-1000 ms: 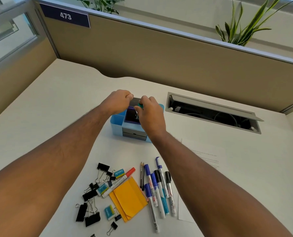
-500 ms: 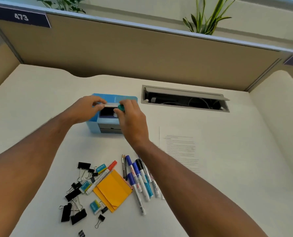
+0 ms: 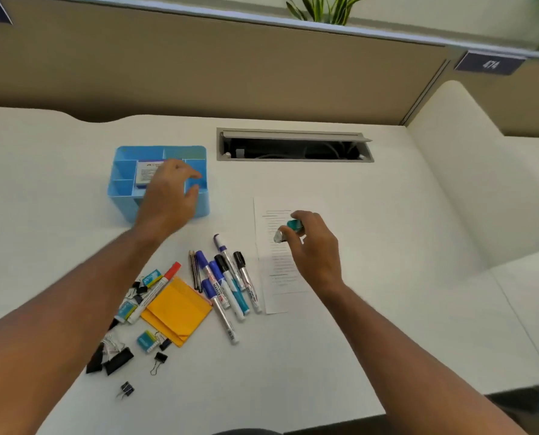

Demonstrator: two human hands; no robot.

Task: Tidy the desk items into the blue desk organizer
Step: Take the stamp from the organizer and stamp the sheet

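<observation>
Head view: the blue desk organizer (image 3: 122, 196) sits toward the far left of the surface (image 3: 387, 277), a white labelled box (image 3: 147, 174) lying in its middle compartment. The left hand (image 3: 167, 202) hovers over its front wall, fingers loosely spread and holding nothing. The right hand (image 3: 315, 246) pinches a small teal-and-silver object (image 3: 288, 230) above a printed sheet (image 3: 277, 287). Nearer the front edge lie markers (image 3: 227, 287), yellow sticky notes (image 3: 177, 309) and black binder clips (image 3: 117, 361).
</observation>
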